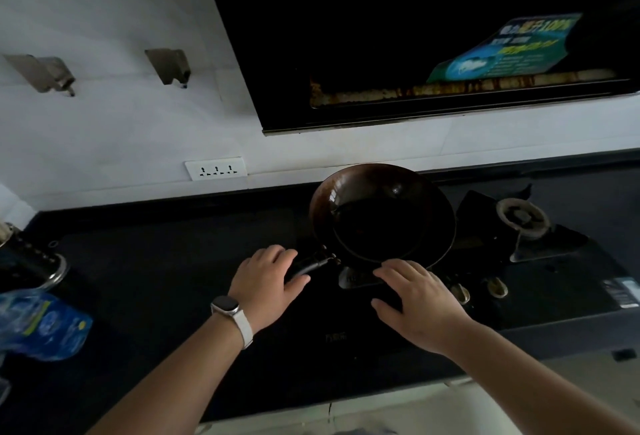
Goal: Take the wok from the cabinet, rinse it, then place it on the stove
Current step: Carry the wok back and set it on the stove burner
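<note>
A dark, worn wok [381, 216] sits on the left burner of the black stove [346, 337], with its black handle [311, 265] pointing toward me and to the left. My left hand [266, 282], with a white watch on the wrist, lies over the end of the handle, fingers above it and thumb below. The grip looks loose. My right hand [420, 303] hovers open just in front of the wok's near rim, fingers spread, holding nothing.
The right burner [523, 218] is bare, and stove knobs [497, 287] sit at the front right. A black range hood [415, 54] hangs overhead. A blue plastic package [41, 325] and a metal container [31, 261] lie at the left. A wall socket [216, 168] is behind the counter.
</note>
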`<state>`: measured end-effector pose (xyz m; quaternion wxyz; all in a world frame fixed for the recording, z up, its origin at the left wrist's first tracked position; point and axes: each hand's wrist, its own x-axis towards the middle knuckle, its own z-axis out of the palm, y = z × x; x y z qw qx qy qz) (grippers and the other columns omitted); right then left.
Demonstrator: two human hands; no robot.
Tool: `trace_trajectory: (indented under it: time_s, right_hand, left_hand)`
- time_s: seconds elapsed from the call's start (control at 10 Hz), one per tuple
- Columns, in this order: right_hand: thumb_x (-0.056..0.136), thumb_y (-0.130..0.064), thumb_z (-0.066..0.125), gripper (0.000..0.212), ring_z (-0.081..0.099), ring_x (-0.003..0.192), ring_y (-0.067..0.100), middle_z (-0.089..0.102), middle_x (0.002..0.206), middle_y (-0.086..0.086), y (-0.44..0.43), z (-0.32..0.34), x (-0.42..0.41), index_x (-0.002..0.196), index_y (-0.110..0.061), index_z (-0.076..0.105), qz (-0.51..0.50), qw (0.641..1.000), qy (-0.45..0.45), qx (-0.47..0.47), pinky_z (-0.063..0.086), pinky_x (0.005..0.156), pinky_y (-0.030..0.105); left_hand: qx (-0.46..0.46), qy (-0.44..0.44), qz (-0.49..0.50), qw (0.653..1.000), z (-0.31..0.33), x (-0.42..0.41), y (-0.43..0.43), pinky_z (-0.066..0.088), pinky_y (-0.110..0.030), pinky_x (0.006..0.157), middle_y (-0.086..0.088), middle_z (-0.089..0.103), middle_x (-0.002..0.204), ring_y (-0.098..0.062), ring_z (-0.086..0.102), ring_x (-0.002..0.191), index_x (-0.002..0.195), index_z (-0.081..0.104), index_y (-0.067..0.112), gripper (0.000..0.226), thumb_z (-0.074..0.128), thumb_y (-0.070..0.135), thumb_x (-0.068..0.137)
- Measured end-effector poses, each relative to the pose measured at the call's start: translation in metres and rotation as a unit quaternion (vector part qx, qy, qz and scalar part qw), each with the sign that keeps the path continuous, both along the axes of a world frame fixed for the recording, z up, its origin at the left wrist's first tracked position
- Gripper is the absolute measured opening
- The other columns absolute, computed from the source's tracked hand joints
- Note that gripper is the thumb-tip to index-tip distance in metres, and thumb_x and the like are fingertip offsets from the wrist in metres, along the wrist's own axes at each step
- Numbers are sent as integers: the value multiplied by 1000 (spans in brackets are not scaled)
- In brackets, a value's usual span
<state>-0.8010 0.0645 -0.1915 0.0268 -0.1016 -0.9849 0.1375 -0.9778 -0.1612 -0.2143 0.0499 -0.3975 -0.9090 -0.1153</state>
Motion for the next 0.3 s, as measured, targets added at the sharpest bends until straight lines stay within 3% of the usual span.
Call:
trace_trajectory:
  time_s: [0.2, 0.3]
  right_hand:
    - [83, -66, 35, 67, 38, 135, 12, 48, 141, -10, -12, 16, -2, 138, -29, 49, -52, 999, -1, 14, 36, 110, 35]
    - [83, -65, 35, 68, 40, 133, 15, 49, 139, -9, -19, 28, 1, 137, -27, 50, -87, 996, 17, 25, 38, 108, 36]
  left_hand:
    - [36, 39, -105, 993, 26, 5, -1, 47, -44, 103, -1, 61, 130, -23, 58, 120, 129, 63, 19, 56, 47, 56, 90]
    - [42, 49, -143, 988, 36, 4, -1, 43, -46, 106, -1, 60, 133, -23, 56, 124, 131, 61, 20, 55, 48, 55, 90]
